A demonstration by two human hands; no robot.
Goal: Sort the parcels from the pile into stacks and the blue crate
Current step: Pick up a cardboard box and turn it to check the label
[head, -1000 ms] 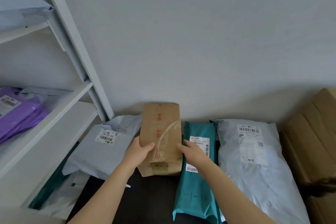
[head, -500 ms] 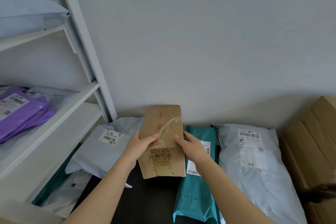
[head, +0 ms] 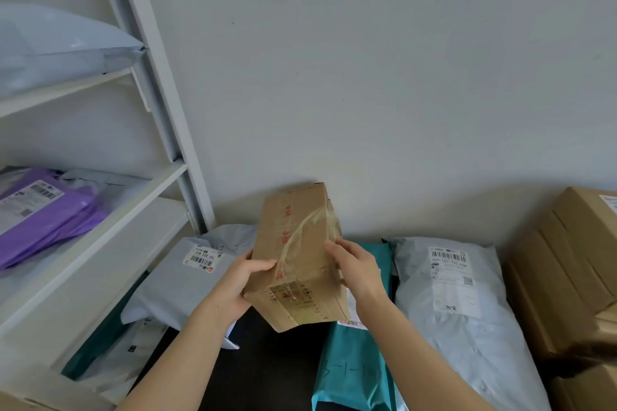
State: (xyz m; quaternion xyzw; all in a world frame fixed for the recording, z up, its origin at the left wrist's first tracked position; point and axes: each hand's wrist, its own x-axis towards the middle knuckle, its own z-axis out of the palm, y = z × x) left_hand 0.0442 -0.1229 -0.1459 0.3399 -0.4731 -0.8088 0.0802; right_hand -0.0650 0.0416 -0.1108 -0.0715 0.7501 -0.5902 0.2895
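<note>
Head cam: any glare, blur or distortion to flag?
Head view: soft, even light, faint shadow along the wall base; clear tape on the cardboard box catches a mild sheen; the wide-angle lens slants the shelf upright; the label on the grey mailer shows its barcode, small print blurred.

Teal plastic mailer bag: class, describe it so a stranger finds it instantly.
Below the white wall, under the right hand, lies the teal plastic mailer bag. A large pale grey mailer bag lies beside it. Only the teal one is narrow, with handwriting.
</note>
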